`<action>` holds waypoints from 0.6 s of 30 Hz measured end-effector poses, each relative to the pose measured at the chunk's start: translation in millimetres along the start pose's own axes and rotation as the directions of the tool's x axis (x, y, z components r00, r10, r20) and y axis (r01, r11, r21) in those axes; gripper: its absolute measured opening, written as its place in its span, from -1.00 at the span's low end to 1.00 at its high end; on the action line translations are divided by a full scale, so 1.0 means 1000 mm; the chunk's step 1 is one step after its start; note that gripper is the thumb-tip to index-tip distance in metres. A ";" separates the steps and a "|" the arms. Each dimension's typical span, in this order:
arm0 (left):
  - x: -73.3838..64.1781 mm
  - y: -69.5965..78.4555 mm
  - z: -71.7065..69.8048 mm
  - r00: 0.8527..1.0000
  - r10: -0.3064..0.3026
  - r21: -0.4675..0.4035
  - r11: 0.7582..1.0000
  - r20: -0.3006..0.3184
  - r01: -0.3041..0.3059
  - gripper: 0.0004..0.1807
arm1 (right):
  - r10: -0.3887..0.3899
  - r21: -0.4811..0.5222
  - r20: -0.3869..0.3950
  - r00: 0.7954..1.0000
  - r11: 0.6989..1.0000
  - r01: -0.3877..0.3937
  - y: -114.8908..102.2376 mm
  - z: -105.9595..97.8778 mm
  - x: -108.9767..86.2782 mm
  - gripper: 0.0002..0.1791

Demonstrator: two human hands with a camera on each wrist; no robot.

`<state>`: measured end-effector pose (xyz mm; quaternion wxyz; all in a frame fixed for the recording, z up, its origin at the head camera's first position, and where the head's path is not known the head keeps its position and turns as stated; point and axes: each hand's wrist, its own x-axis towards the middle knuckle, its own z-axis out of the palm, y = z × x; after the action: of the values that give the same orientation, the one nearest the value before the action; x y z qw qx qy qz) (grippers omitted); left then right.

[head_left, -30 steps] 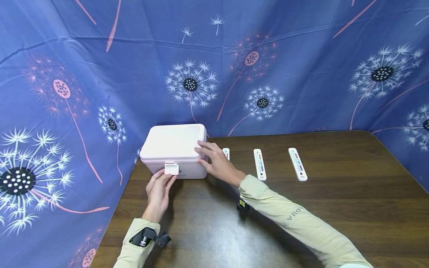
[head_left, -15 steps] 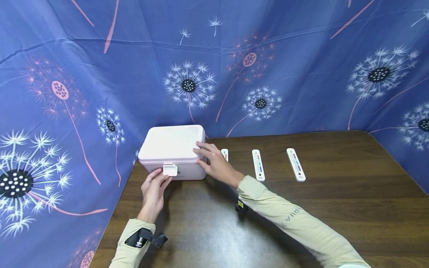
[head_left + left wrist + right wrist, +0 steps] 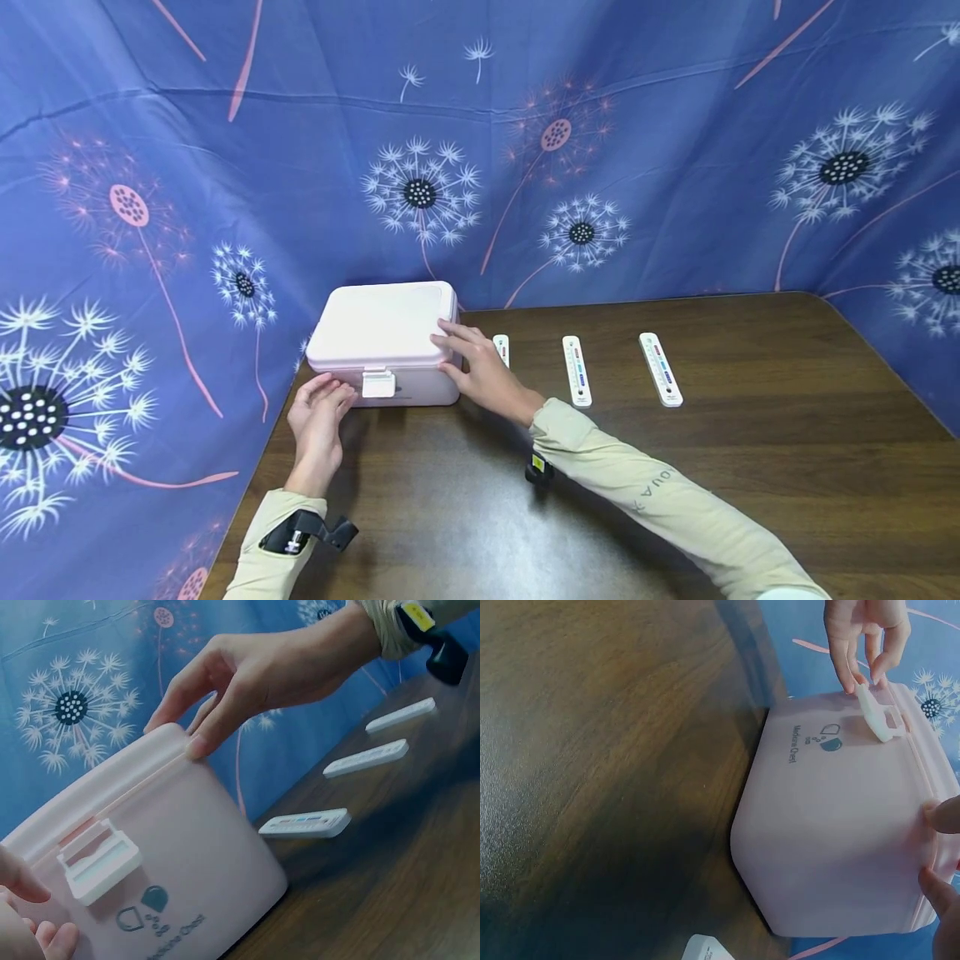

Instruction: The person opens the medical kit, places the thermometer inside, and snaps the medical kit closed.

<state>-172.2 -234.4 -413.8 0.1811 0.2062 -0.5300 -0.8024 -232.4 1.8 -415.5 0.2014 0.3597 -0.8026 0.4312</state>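
Note:
A pale pink medicine chest (image 3: 405, 385) with its lid (image 3: 382, 323) down stands at the table's back left. Its white front latch (image 3: 103, 866) tilts out from the front wall, below the lid seam. My right hand (image 3: 483, 367) holds the lid at its right front corner, fingers on top and thumb (image 3: 196, 747) at the seam. Left of the latch, my left hand (image 3: 318, 421) has its loosely bent fingertips right at the chest's front wall, with nothing between them. In the right wrist view, the left hand (image 3: 870, 634) hangs beside the latch.
Three white thermometer-like strips with coloured bars lie right of the chest: one strip (image 3: 502, 350) partly behind the right hand, a middle strip (image 3: 577, 372) and a right strip (image 3: 661, 370). A blue dandelion-print cloth (image 3: 480, 167) rises behind the brown wooden table (image 3: 450, 500).
My left hand has left the latch and moved left along the chest's front. The right hand stays at the lid's corner; the view has shifted slightly.

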 end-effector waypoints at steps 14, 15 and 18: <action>0.009 0.009 -0.005 0.977 0.215 0.266 0.942 -0.001 -0.207 -0.45 | 0.046 0.015 -0.007 0.999 0.999 -0.046 -0.002 -0.001 0.000 -0.55; 0.010 0.010 -0.006 0.974 0.225 0.272 0.938 -0.003 -0.216 -0.44 | 0.048 0.019 -0.008 0.999 0.999 -0.047 -0.002 -0.001 0.000 -0.55; 0.013 0.012 -0.007 0.973 0.230 0.266 0.939 -0.010 -0.220 -0.41 | 0.049 0.024 -0.017 0.999 0.999 -0.049 -0.002 0.000 0.000 -0.55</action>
<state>-178.6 -251.2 -406.6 0.2535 0.1829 -0.6480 -0.6945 -230.6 1.3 -414.4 0.1937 0.3383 -0.8043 0.4485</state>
